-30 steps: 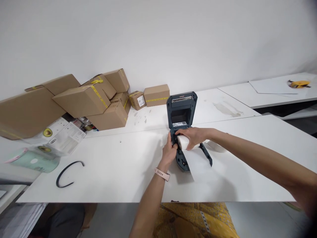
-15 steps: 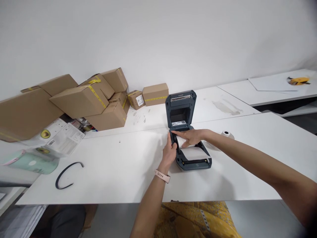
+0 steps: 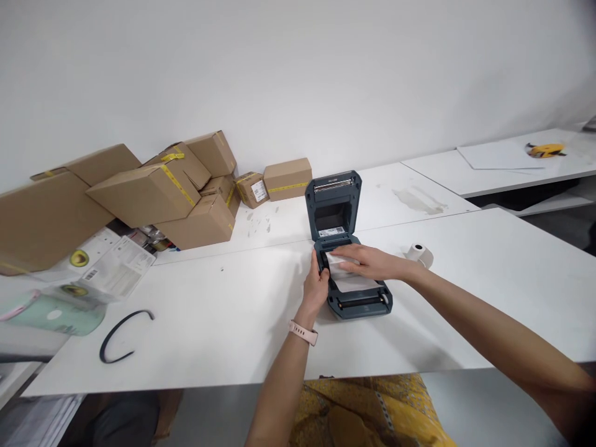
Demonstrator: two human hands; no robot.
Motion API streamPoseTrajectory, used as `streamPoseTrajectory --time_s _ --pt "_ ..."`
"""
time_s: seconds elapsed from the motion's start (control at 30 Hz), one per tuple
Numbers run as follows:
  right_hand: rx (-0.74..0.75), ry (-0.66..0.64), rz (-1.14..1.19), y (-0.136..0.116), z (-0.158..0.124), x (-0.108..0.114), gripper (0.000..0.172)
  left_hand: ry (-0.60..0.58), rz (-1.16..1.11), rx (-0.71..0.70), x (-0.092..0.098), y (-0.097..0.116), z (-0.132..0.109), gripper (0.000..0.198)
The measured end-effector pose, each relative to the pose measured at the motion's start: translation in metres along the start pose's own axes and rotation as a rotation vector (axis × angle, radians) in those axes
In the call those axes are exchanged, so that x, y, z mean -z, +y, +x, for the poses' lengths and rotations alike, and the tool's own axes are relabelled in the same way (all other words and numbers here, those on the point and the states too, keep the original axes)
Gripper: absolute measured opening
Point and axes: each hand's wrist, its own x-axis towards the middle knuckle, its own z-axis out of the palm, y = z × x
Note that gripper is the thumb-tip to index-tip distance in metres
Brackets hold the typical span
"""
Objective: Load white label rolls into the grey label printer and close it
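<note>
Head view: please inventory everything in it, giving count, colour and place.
printer: one, dark blue-grey, lid open, centre
paper roll: one, white, inside printer
round-ended object: one, white, dark hole, right of printer
cardboard boxes: about nine, brown, back left
avocado-printed packaging: count unclear, mostly white, left
cylindrical item: one, mint green with pink, left edge
curved band: one, black, front left
tool-like item: one, yellow and black, far right
sheet: one, white, beside that item
tabletops: at least two, white, across the middle
dark bundle: one, dark grey, bottom left
clothing: one piece, yellow patterned, bottom centre
wristband: one, pink, left wrist
left hand: one, bare, against printer's left side
right hand: one, bare, on paper roll
</note>
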Motion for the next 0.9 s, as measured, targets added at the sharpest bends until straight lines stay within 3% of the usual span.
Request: streamPoseTrajectory --time_s 0.07,0.13,0.2,0.27,0.43,0.53,0.6,0.7,0.8,0.9 --pt "0.006 0.146 0.114 -0.009 -0.021 0.004 0.045 0.004 -0.011 -0.016 -0.001 -0.002 0.001 0.066" --pt "-0.049 0.375 0.174 -0.014 -0.037 0.012 0.037 -0.003 -0.016 -0.002 -0.001 -0.005 0.002 0.067" --pt "-0.165 0.642 0.184 -0.011 -0.039 0.026 0.034 -0.016 -0.028 0.021 0.000 -0.007 0.004 0.070" --pt "-0.254 0.800 0.203 -0.003 -0.028 0.045 0.041 -0.024 -0.055 0.020 0.002 -0.009 0.006 0.074" --pt "-0.294 0.738 0.384 0.022 0.033 0.088 0.071 -0.043 -0.053 -0.026 0.007 -0.007 0.012 0.084" --pt "-0.255 0.717 0.475 0.030 0.062 0.092 0.070 -0.040 0.031 -0.040 0.008 0.001 0.009 0.084" --pt "-0.192 0.738 0.499 0.031 0.067 0.087 0.066 0.026 0.129 -0.102 0.009 0.010 0.001 0.078" --pt "-0.096 0.761 0.480 0.026 0.052 0.073 0.060 0.159 0.304 -0.351 0.007 0.026 -0.024 0.052" --pt "-0.036 0.730 0.382 0.014 0.020 0.059 0.051 0.060 0.470 -0.640 -0.001 0.039 -0.055 0.039" --pt "-0.008 0.665 0.341 0.003 -0.015 0.044 0.048 0.022 0.593 -0.780 -0.013 0.042 -0.076 0.046"
